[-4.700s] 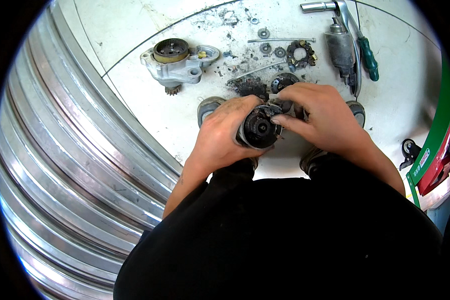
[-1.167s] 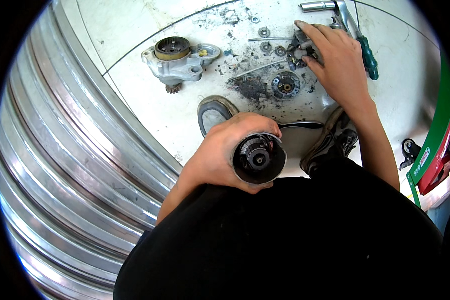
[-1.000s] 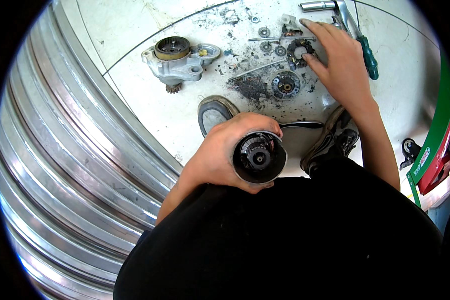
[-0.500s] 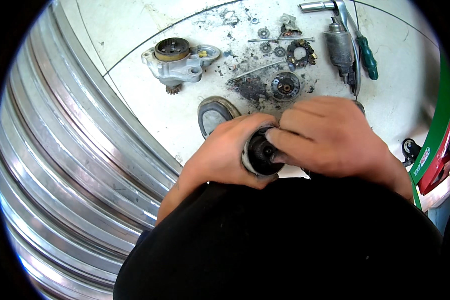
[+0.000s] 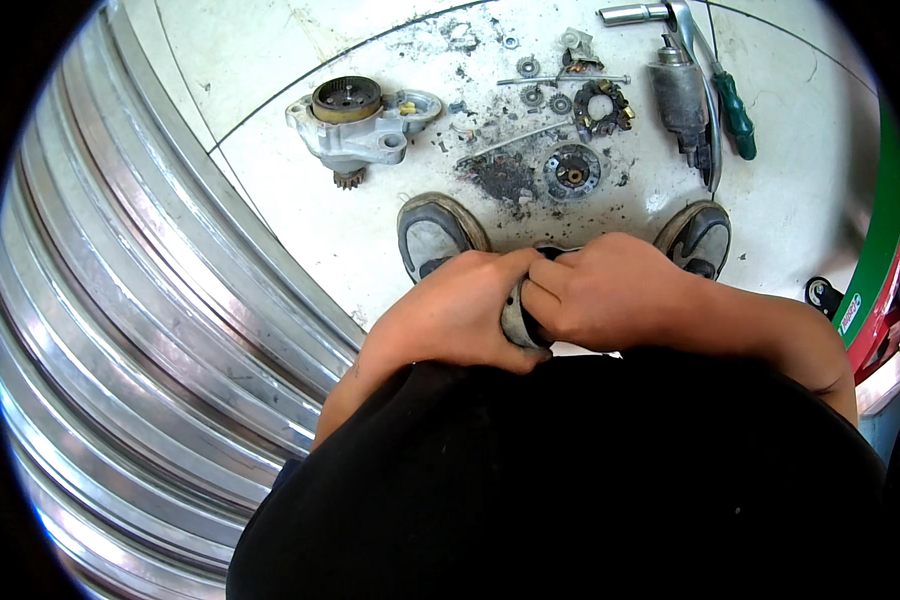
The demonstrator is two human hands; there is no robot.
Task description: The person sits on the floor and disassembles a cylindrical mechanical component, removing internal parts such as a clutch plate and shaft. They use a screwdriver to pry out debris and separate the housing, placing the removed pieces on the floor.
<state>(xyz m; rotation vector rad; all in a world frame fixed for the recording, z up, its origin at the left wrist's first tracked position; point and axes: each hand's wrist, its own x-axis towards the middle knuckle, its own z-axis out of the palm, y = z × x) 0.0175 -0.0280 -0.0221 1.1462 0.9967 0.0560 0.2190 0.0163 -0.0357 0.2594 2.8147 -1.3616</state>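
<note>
My left hand is wrapped round a cylindrical metal motor housing, held close against my body above the floor. Over its open end is my right hand, with the fingers curled into the mouth. Those fingertips and the inside of the housing are hidden, so what they pinch cannot be made out. Beyond my hands, a starter gear housing with a small pinion lies on the floor. Loose starter parts lie to its right: a round end cap, a brush holder, small gears and a long bolt.
A solenoid, a ratchet wrench and a green-handled screwdriver lie at the far right. My shoes flank the work. Ribbed metal runs along the left; a green-and-red frame stands at right near a caster.
My right hand has dropped lower over the housing's mouth, its forearm swung outward. The housing has tilted, and its inside no longer shows. The right shoe has come into view.
</note>
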